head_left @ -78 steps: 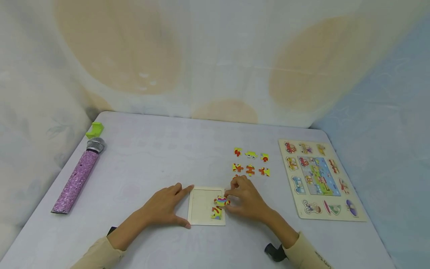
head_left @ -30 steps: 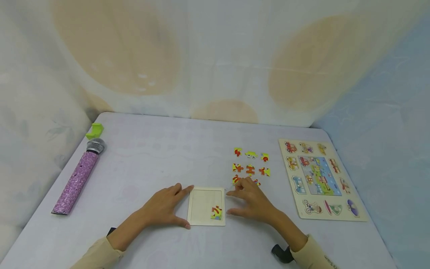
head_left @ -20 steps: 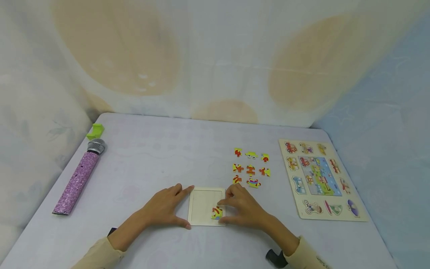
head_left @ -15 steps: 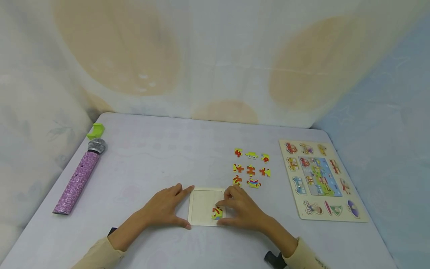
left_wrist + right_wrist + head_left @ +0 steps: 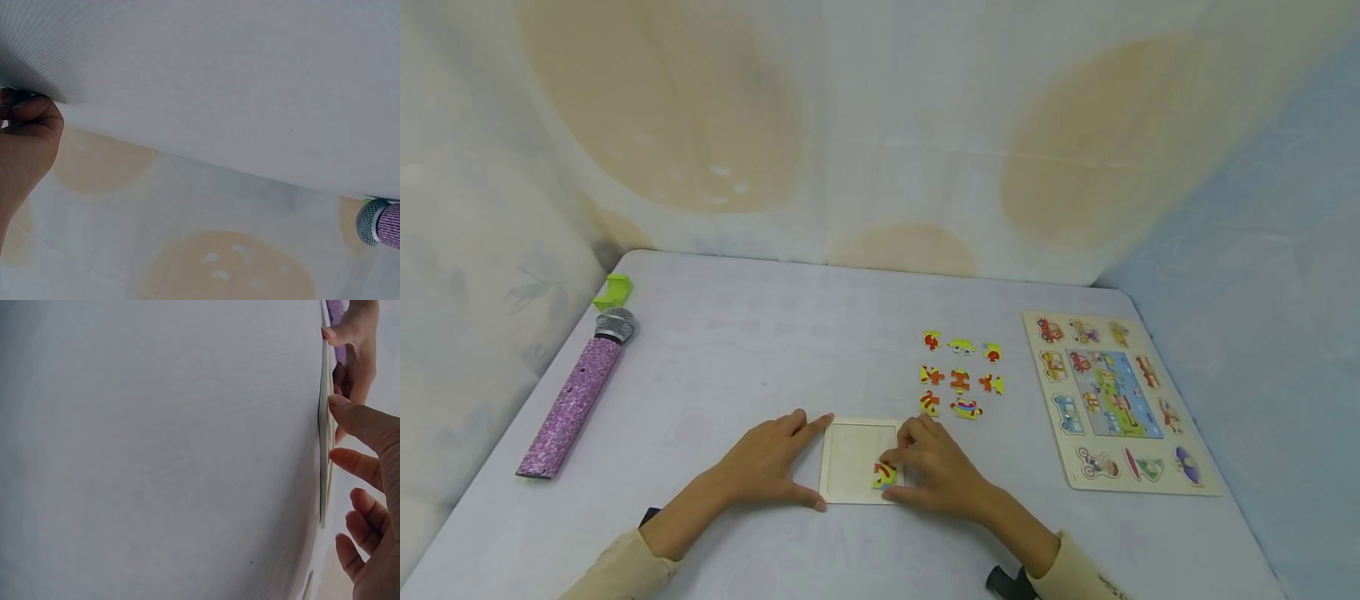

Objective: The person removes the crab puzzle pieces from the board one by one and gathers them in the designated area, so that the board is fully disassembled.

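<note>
In the head view a small square wooden puzzle tray point(image 5: 848, 461) lies on the table. My left hand point(image 5: 758, 468) touches its left side, index finger at the far corner and thumb at the near one. One red, yellow and green puzzle piece point(image 5: 883, 476) sits in the tray's near right corner. Index finger and thumb of my right hand point(image 5: 938, 468) pinch this piece from its far and near sides. In the right wrist view the tray point(image 5: 324, 469) appears edge-on beside my fingers. Several loose puzzle pieces point(image 5: 959, 380) lie in rows beyond the right hand.
A larger wooden puzzle board point(image 5: 1054, 433) with vehicle pictures lies at the right. Along the left table edge are a glittery pink microphone point(image 5: 572, 407) and a bright green block point(image 5: 615, 290). A patterned curtain point(image 5: 880, 125) hangs behind the white table point(image 5: 760, 325).
The rainbow-striped piece, earlier in my right hand, now lies in the nearest row of loose pieces. The right hand came back left to the corner piece. My left hand stayed put.
</note>
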A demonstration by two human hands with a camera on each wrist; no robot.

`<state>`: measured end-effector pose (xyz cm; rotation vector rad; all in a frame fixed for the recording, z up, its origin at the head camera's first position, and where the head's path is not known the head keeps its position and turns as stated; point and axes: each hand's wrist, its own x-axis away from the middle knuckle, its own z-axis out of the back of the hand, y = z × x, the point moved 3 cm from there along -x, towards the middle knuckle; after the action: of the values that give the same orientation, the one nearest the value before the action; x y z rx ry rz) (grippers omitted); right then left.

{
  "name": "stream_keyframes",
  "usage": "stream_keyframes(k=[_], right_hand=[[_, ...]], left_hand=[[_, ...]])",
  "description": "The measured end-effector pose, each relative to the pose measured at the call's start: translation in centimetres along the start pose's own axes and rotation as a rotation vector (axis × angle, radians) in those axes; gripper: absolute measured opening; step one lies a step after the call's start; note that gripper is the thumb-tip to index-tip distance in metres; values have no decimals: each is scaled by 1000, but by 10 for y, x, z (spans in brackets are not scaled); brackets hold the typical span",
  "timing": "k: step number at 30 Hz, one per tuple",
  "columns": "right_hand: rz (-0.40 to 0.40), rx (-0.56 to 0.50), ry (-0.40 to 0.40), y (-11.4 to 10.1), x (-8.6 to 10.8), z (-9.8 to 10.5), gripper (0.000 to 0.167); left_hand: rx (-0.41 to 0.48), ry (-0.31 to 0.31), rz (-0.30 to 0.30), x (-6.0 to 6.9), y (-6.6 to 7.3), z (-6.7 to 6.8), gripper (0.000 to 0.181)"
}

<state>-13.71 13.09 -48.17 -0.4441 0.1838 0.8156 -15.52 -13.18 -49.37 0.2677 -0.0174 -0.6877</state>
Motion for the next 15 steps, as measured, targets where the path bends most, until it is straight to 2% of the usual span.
stream_keyframes(k=[5, 10, 15], right_hand=[[-42, 18, -4, 1, 0, 0, 37], [-76, 17, 0, 1, -1, 0, 28], [-58, 14, 8, 1, -2, 0, 24]], left_hand=[[1, -3, 2, 0, 0, 0, 115], [3, 12, -9, 0, 1, 1, 114], [7, 11, -13, -1, 1, 1, 114]])
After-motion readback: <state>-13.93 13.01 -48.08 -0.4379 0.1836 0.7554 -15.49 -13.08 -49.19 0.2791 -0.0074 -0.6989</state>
